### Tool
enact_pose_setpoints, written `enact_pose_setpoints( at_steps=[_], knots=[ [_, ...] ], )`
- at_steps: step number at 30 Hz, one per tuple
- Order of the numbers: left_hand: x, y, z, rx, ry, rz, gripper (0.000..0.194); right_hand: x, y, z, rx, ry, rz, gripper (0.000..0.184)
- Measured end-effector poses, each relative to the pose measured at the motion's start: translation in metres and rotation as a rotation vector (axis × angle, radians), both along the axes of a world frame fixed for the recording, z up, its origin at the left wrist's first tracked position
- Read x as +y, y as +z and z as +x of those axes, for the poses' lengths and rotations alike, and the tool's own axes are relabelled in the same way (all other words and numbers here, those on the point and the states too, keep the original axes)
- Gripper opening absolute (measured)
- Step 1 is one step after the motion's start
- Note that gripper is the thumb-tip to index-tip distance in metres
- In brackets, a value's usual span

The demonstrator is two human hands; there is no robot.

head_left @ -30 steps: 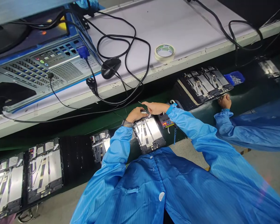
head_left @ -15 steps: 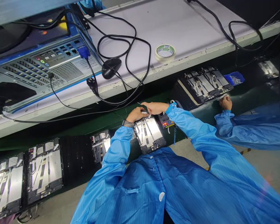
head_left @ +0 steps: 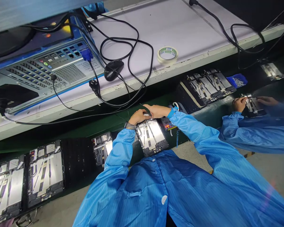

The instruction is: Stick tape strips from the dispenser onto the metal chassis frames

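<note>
An opened tablet (head_left: 152, 136) with bare metal plates lies on the dark green belt (head_left: 90, 126) in front of me. Both my hands meet at its far edge. My left hand (head_left: 138, 116) is curled, fingers pressed on a small dark part at that edge. My right hand (head_left: 156, 110) pinches a thin tool whose tip pokes out to the left. A small device with coloured buttons (head_left: 168, 123) sits just right of the tablet, under my right wrist.
More opened tablets lie to the left (head_left: 45, 171) and right (head_left: 208, 84) on the belt. A co-worker's hands (head_left: 239, 104) handle another unit at far right, near a blue parts tray (head_left: 238, 81). The shelf above holds a computer case (head_left: 44, 67), mouse (head_left: 113, 69), cables and a tape roll (head_left: 167, 54).
My hands stay at the tablet's far edge. The co-worker's hand has moved right, off the large tablet, and now works with both hands on a smaller unit.
</note>
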State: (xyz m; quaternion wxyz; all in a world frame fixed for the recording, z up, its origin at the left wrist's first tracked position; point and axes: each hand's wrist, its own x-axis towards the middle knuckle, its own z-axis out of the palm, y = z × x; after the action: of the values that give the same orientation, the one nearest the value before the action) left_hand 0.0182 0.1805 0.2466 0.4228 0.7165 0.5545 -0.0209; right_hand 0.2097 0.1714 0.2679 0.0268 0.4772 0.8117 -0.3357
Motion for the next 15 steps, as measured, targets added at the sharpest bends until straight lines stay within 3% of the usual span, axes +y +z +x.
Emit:
enact_pose_setpoints(
  at_steps=[7,10,12,15],
  knots=[
    [0.000,-0.001,0.001,0.002,0.001,0.006,0.063,-0.011,-0.005,-0.005,-0.030,-0.039,0.139,0.103],
    [0.001,-0.005,-0.001,0.014,-0.006,0.013,0.067,-0.007,-0.012,0.005,0.019,-0.096,0.208,0.115],
    [0.002,-0.007,-0.001,0.014,-0.001,0.011,0.068,-0.002,-0.020,0.019,0.099,-0.191,0.163,0.119],
    [0.002,-0.008,-0.001,0.026,0.002,0.007,0.068,0.001,-0.038,0.038,0.260,-0.386,0.002,0.111]
  ],
)
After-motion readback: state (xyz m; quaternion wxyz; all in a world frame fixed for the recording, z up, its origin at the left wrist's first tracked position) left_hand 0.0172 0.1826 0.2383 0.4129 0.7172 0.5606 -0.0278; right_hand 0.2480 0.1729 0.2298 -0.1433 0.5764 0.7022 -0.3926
